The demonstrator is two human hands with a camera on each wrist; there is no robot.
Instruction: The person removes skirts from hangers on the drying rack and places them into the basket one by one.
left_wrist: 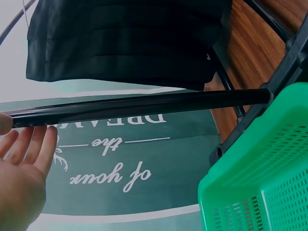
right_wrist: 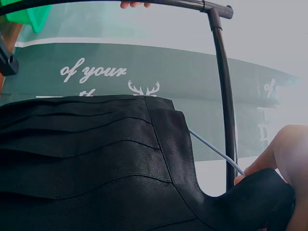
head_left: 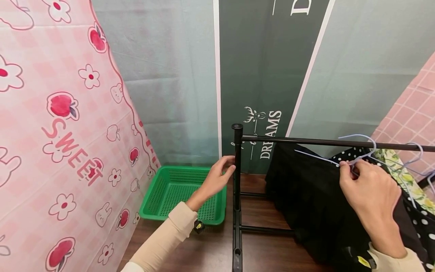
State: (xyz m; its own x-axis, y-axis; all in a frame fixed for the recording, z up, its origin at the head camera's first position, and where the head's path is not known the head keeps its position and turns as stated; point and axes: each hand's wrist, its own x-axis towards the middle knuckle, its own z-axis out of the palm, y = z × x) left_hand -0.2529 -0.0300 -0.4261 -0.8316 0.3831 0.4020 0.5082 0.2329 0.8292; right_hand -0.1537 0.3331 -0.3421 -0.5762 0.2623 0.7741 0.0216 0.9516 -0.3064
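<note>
My left hand [head_left: 217, 176] grips the black upright post [head_left: 237, 189] of a clothes rack, thumb on one side and fingers on the other. With my right hand [head_left: 372, 192] I pinch a light blue wire hanger [head_left: 316, 155] near its neck, and its hook arches over the rack's top rail [head_left: 306, 142]. A black pleated garment [head_left: 299, 196] hangs below that hand. The right wrist view shows the garment's pleats and stitched band [right_wrist: 163, 144] up close, with the hanger's thin arm [right_wrist: 214, 148] running to my fingertips.
A green perforated basket [head_left: 183, 170] stands on the wooden floor [head_left: 190, 249] left of the post. More blue hangers [head_left: 416, 151] hang farther right, beside polka-dot [head_left: 424, 223] and yellow floral [head_left: 391, 158] clothes. Low black crossbars [head_left: 266, 229] join the post. A pink printed curtain [head_left: 68, 151] borders the left.
</note>
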